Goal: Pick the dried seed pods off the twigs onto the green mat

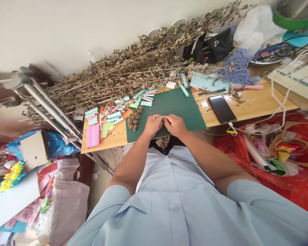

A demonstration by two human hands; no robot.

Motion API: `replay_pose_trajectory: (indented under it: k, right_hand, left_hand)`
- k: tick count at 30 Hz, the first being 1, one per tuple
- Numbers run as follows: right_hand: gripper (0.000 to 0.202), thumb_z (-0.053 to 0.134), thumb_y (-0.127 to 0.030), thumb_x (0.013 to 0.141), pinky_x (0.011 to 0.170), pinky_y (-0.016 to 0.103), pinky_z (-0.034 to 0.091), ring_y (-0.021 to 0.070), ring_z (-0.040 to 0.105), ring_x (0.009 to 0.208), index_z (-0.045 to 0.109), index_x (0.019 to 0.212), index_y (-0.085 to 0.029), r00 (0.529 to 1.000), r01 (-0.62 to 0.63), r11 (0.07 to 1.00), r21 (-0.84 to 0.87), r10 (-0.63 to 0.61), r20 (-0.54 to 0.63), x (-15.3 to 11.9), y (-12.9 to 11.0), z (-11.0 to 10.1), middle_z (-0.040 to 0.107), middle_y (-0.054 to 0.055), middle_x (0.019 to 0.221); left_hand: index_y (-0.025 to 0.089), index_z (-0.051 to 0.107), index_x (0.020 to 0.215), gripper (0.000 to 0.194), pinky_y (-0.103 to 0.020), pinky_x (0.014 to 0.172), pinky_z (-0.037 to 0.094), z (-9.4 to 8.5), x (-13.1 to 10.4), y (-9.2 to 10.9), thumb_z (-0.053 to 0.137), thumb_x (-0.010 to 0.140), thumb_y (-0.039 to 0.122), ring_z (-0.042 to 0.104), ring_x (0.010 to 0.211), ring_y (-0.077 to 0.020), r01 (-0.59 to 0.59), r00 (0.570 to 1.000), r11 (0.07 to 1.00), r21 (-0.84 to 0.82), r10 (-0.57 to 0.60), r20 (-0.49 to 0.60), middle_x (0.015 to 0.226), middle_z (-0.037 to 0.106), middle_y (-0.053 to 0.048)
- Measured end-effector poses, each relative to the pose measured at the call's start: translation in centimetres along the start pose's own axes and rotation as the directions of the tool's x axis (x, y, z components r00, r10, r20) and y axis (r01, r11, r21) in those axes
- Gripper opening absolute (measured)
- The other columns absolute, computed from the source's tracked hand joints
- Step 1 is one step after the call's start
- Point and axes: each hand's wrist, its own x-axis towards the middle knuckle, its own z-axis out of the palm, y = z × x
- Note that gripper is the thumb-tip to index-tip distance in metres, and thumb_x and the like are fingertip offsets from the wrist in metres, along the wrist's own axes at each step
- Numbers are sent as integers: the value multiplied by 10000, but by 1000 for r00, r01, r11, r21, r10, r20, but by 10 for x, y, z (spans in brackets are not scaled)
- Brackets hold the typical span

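Note:
My left hand (154,125) and my right hand (175,125) meet over the front part of a dark green mat (174,102). Fingers of both are curled in a pinch, their tips nearly touching. Whatever sits between them is too small or too hidden to make out. Just left of my left hand, a cluster of brown, crumbly-looking balls (133,119) lies on the mat's edge. Below my hands, in my lap, a container with brown bits (163,141) shows in part.
Rolled paper tubes (114,115) and a pink paper stack (92,135) lie left on the wooden table (110,143). Dried leafy stalks (133,65) fill the back. A phone (222,108) with a cable lies right, near purple string (237,68). Metal legs (51,106) stand left.

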Motion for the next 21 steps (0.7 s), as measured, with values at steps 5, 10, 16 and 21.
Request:
replay_pose_trajectory:
  k: [5, 10, 16, 21]
  right_hand:
    - [222, 504, -236, 969, 833, 360, 551, 229, 687, 882, 721, 1019, -226, 1000, -19, 1000, 22, 19, 12, 2, -1, -4, 744, 79, 921]
    - [200, 539, -263, 949, 817, 354, 556, 214, 695, 851, 733, 979, -229, 995, -96, 990, 107, 99, -17, 5, -2, -7, 760, 61, 915]
    - [212, 549, -310, 953, 810, 361, 567, 215, 705, 834, 740, 968, -221, 973, -189, 969, 158, 207, -104, 7, -1, -6, 767, 58, 875]
    - [216, 529, -281, 965, 833, 374, 570, 228, 705, 878, 741, 988, -245, 988, -123, 991, 47, 127, -93, 5, 3, 0, 771, 64, 940]
  left_hand:
    - [171, 546, 636, 208, -197, 396, 234, 0, 1, -3, 599, 809, 273, 368, 379, -51, -20, 1000, 999, 38, 20, -17, 479, 478, 41]
    - [168, 577, 683, 161, -195, 396, 227, -1, 0, -3, 586, 808, 268, 366, 376, -51, -32, 999, 999, 40, 33, -7, 482, 486, 44]
    - [165, 618, 742, 147, -199, 402, 224, 1, 1, -5, 601, 815, 291, 356, 375, -55, 0, 999, 1000, 24, 1, -37, 484, 484, 50]
    - [168, 594, 696, 184, -205, 438, 264, 4, 1, -5, 594, 829, 294, 387, 425, -68, -29, 997, 996, 79, 34, -70, 490, 489, 35]
